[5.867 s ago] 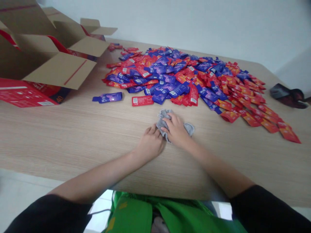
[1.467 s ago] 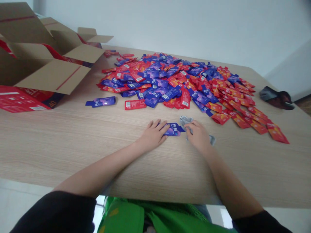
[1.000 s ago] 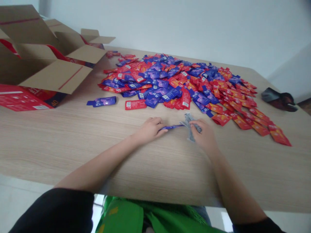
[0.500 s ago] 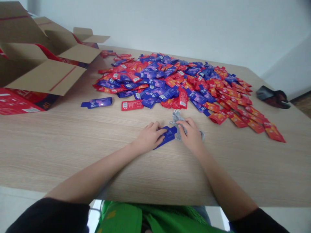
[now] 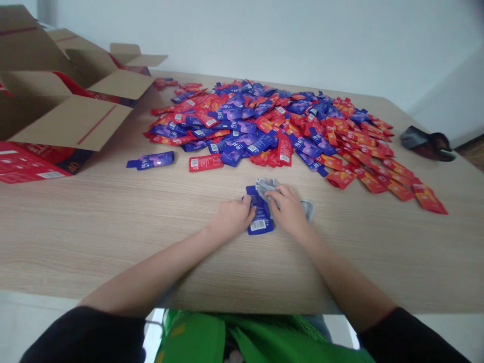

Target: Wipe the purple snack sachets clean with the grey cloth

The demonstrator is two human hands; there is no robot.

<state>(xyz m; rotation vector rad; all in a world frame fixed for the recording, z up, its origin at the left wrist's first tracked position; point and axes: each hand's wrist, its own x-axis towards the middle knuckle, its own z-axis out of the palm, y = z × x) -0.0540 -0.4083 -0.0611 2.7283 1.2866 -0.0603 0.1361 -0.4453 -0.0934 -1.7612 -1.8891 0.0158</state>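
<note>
Nearest the camera: green clothing [image 5: 212,338] and two black sleeves, with both bare forearms reaching forward over the near edge of the table [image 5: 94,227].

Left hand [image 5: 231,220]: lies on the tabletop, fingers curled loosely, fingertips touching the left edge of a blue sachet [image 5: 258,212]. The sachet lies flat on the table between the two hands, white label end toward the person. Whether the fingers pinch it or only steady it cannot be told.

Right hand [image 5: 288,208]: palm down, fingers bent and closed over a grey cloth [image 5: 307,206], pressing it against the far end of the sachet. Crumpled cloth shows beyond the fingertips and to the right of the hand.

Beyond the hands: a single red sachet [image 5: 205,162] and another blue one [image 5: 151,161] lie apart on bare wood, just short of the pile [image 5: 287,126] of red and blue sachets, which spreads across the middle and right of the table.

Far left: an open carton [image 5: 71,116], flaps spread. Far right, at the table edge: a dark object [image 5: 427,142], unidentifiable.
</note>
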